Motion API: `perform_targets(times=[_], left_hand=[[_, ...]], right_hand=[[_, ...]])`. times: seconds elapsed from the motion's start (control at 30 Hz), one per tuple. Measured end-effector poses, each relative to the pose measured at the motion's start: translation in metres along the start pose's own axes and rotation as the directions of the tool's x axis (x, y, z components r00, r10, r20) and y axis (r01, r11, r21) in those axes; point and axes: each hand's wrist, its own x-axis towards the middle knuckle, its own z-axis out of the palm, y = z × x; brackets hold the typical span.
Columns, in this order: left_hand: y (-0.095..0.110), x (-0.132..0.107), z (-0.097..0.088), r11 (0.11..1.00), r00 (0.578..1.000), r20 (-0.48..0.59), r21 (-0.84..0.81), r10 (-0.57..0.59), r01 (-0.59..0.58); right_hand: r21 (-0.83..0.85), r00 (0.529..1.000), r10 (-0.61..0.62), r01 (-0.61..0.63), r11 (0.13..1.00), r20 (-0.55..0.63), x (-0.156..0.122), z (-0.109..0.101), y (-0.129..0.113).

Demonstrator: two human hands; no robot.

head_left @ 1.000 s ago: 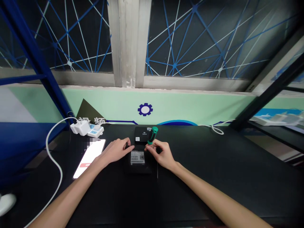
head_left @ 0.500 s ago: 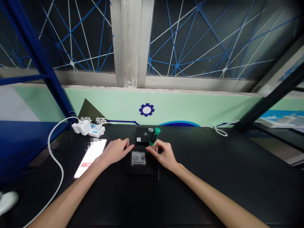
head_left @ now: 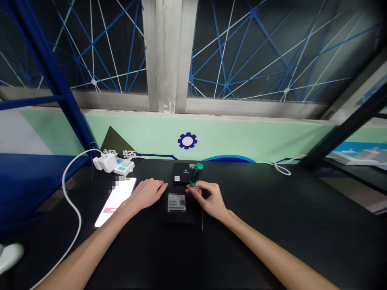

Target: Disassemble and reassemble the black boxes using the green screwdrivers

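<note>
A flat black device lies on the desk in front of me, with a white printed label facing up. Over its far right corner, my right hand is pinched around the low end of a screwdriver with a green and black handle. The handle points up, and my fingers hide the tip. My left hand rests at the far left corner of the device, fingers stretched out and holding nothing. Just behind sits a second black box, partly covered by the screwdriver.
A phone with a bright screen lies under and beside my left wrist. White plugs and a power strip stand at the back left, with a white cable looping forward. A thin metallic rod shows right of the device.
My left hand has drawn slightly left, and its thumb has come in closer to the fingers. The right hand and screwdriver have hardly moved; the view has shifted a little.
</note>
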Motion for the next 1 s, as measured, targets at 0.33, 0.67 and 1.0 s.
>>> perform_targets(times=[0.33, 0.67, 1.0], left_hand=[[0.0001, -0.0007, 0.0011, 1.0, 1.0, 0.0, 0.009, -0.004, 0.004], [0.0007, 0.0001, 0.0014, 1.0, 1.0, 0.003, 0.007, -0.008, 0.008], [0.001, -0.0007, 0.0011, 1.0, 1.0, 0.006, 0.002, -0.008, 0.008]], right_hand=[[-0.009, 0.997, 0.047, -0.048, 0.999, -0.064, -0.0003, 0.0027, 0.0076], [-0.036, 1.0, 0.005, -0.005, 0.999, -0.006, 0.0004, -0.0007, -0.0006], [-0.045, 1.0, -0.003, 0.001, 0.999, -0.03, 0.0013, 0.0002, 0.0032]])
